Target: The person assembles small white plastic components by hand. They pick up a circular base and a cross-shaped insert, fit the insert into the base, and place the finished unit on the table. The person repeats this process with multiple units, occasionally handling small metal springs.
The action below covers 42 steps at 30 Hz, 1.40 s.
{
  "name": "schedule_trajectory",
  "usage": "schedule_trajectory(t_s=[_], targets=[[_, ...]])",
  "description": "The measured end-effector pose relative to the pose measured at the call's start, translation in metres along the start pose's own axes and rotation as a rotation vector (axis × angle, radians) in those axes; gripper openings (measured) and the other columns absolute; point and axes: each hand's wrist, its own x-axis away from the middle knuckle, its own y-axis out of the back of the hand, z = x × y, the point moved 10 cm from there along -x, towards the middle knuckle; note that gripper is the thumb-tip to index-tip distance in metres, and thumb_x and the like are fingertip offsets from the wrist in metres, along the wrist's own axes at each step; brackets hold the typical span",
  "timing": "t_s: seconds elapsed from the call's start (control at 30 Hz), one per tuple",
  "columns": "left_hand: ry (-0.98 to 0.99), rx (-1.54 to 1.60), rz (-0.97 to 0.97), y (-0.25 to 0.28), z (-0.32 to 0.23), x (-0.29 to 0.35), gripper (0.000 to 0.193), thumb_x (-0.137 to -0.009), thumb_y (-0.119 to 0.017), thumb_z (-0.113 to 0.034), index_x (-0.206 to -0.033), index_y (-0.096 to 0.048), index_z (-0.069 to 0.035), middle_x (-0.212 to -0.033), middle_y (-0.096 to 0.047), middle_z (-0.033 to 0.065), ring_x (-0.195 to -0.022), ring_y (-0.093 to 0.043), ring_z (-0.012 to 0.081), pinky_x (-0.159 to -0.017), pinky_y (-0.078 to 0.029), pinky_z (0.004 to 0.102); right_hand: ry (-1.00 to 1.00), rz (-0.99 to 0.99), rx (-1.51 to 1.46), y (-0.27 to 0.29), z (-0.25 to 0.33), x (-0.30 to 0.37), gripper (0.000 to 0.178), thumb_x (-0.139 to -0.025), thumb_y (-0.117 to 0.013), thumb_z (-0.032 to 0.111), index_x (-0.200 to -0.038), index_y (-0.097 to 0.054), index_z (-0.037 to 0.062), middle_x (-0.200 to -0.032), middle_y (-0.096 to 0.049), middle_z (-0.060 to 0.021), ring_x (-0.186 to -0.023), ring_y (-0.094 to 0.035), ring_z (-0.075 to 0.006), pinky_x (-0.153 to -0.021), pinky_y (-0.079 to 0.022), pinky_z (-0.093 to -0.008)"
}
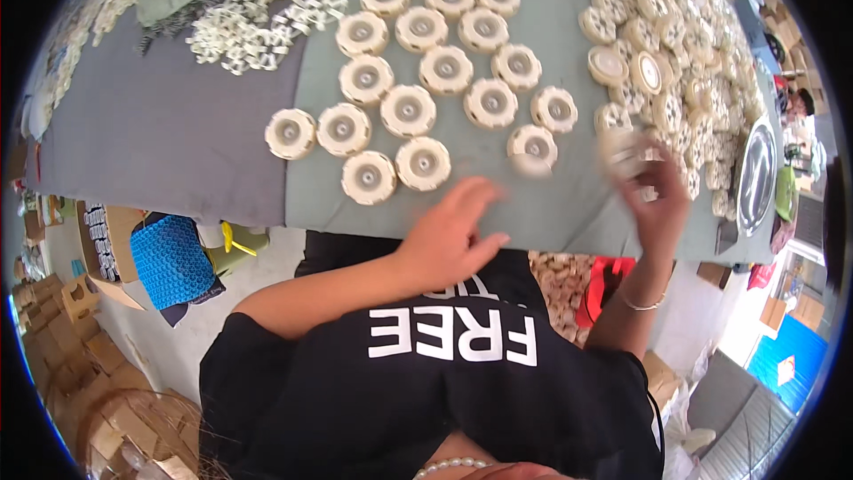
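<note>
My left hand (455, 229) hovers at the table's near edge, fingers apart and slightly blurred, with nothing in it. Just beyond it lies a spread of cream, round, wheel-like plastic parts (423, 164), each with a notched rim and a grey recessed centre. A single wheel-like part (533, 149) rests to the right of that hand, its near side smeared by motion. Farther right, my right hand (659, 191) pinches a cream round part (622, 153). That part is too blurred to show its details, and it is beside the large heap.
A dense heap of cream round parts (671, 62) covers the table's right side. Small white clip-like pieces (258, 22) are piled at the far left. An oval metal tray (757, 176) stands at the right edge. Below left are a blue textured cover (175, 260) and a carton (99, 240).
</note>
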Motion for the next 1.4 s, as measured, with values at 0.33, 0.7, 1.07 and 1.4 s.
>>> schedule_trajectory(t_s=[0.33,0.7,1.07,1.4], targets=[[-0.348,-0.332,-0.102,-0.012,-0.016,-0.04,0.06,-0.091,-0.075,-0.017,-0.147,-0.052,-0.008,-0.147,-0.05,0.0163,-0.096,-0.072,0.0362,-0.072,-0.061,0.0423,0.736,0.405,-0.127,-0.228,0.224,-0.111,0.042,-0.088,-0.083,0.026,-0.126,-0.071,0.0122,-0.126,-0.068,-0.0099,-0.113,-0.068,-0.0313,-0.096,-0.056,-0.0416],[-0.207,-0.313,-0.193,0.0,-0.002,-0.042,0.067,-0.09,-0.075,-0.019,-0.148,-0.047,-0.001,-0.141,-0.052,0.0267,-0.1,-0.069,0.0432,-0.075,-0.061,0.0476,0.873,0.761,0.171,-0.418,0.282,-0.131,0.065,-0.077,-0.09,0.031,-0.138,-0.066,0.0275,-0.138,-0.06,-0.0141,-0.124,-0.064,-0.0389,-0.103,-0.055,-0.0475],[-0.199,-0.231,-0.246,0.017,-0.008,-0.044,0.068,-0.087,-0.082,-0.021,-0.145,-0.051,-0.007,-0.144,-0.05,0.0155,-0.098,-0.07,0.0323,-0.077,-0.06,0.0437,0.416,0.267,-0.079,-0.08,0.132,-0.107,0.06,-0.079,-0.086,0.011,-0.137,-0.069,0.0131,-0.135,-0.068,-0.0074,-0.122,-0.065,-0.0231,-0.108,-0.049,-0.0384],[-0.088,-0.515,-0.118,-0.015,-0.019,-0.078,0.072,-0.085,-0.084,-0.031,-0.146,-0.05,-0.01,-0.145,-0.054,0.0122,-0.11,-0.07,0.0361,-0.082,-0.062,0.0461,0.154,0.198,0.005,-0.035,0.022,0.034,0.083,-0.067,-0.093,0.007,-0.145,-0.063,0.013,-0.145,-0.062,-0.0106,-0.134,-0.058,-0.034,-0.113,-0.05,-0.0439]])
